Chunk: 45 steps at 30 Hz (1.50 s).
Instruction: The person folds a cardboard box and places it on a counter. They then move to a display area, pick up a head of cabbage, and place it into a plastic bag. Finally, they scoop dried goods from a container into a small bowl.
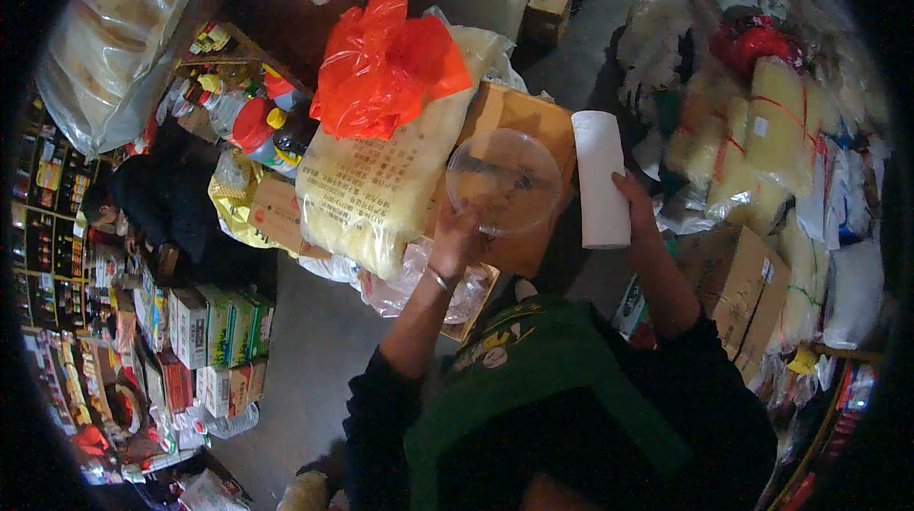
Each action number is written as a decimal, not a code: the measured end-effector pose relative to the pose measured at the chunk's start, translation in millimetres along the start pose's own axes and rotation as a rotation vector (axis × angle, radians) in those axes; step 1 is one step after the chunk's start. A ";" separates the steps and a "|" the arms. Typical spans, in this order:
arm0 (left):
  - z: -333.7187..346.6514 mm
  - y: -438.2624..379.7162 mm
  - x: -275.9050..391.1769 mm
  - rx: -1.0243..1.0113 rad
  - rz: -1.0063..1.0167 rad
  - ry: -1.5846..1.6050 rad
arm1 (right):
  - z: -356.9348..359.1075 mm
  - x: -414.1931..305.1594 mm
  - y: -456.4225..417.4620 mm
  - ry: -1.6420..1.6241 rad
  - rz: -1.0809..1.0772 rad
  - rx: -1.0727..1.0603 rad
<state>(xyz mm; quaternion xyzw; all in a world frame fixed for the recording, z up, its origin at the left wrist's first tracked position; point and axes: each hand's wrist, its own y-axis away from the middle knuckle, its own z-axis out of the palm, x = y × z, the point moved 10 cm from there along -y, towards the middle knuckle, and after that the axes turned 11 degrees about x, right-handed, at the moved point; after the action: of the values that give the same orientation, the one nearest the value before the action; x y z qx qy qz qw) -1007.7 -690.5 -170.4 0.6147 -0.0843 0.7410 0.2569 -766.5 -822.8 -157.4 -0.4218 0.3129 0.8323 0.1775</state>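
Observation:
My left hand (455, 240) grips the near-left rim of a round, clear plastic lid or shallow container (504, 181), seen over a brown cardboard box (515, 108). To its right, my right hand (634, 200) is closed around a white paper roll (601, 175), held roughly upright in the picture. Left of the box lies a yellowish plastic package (364, 204) bearing printed writing, with a crumpled red plastic bag (385, 68) on its upper part. Clear plastic wrapping (471, 293) shows below my left hand.
Shelves of bottles (50, 225) line the far left, where another person in dark clothing (168, 190) bends. Stacked cartons (214, 325) stand lower left. Bundled yellowish packages (778, 125) and a cardboard carton (728, 290) are on the right. A large plastic-wrapped bundle (128, 33) fills the upper left.

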 end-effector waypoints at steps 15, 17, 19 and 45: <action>36.8 79.1 103.6 -0.113 0.467 -0.478 | 77.9 -24.1 83.1 0.091 -0.147 -0.072; 54.0 92.8 122.7 -0.134 0.788 -0.563 | 119.0 -19.6 94.1 0.061 -0.157 -0.151; 53.6 106.2 144.8 -0.141 1.000 -0.571 | 141.5 -10.3 99.0 0.295 -0.203 -0.188; -38.5 78.7 101.5 0.058 -0.218 0.799 | 219.4 8.4 118.6 0.417 -0.116 -0.507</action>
<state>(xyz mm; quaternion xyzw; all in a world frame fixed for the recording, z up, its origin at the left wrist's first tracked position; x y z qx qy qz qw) -1090.6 -712.7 -67.4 0.2911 0.1086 0.8918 0.3289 -967.4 -763.2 -21.8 -0.6309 0.1010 0.7679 0.0464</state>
